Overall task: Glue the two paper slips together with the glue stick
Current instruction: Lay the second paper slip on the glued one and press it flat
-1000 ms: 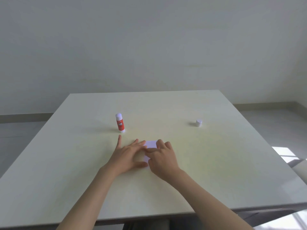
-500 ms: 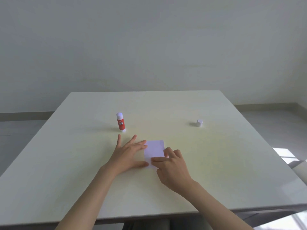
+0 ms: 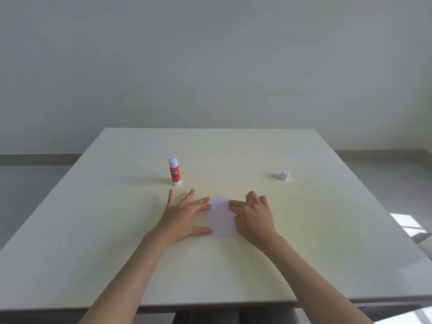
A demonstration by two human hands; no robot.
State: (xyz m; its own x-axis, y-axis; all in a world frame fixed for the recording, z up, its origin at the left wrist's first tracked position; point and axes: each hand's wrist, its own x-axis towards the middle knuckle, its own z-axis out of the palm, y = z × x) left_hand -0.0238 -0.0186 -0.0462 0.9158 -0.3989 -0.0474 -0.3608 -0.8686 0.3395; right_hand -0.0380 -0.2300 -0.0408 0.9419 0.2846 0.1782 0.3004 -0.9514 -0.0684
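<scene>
A white paper slip (image 3: 219,217) lies flat on the pale table (image 3: 304,230) in front of me; only one sheet shows, so I cannot tell whether a second lies under it. My left hand (image 3: 184,217) rests flat with fingers spread, fingertips and thumb touching the slip's left edge. My right hand (image 3: 253,217) has curled fingers, its index finger pressing the slip's upper right part. A red glue stick (image 3: 174,171) with a white top stands upright behind my left hand, untouched.
A small white cap (image 3: 285,175) stands on the table at the right, well apart from my hands. The table's near edge runs just below my forearms. A plain wall is behind, and the floor shows on both sides.
My right hand has slid from over the slip's middle to its right side, uncovering most of the sheet. The left hand has stayed at the left edge. Glue stick and cap have not moved.
</scene>
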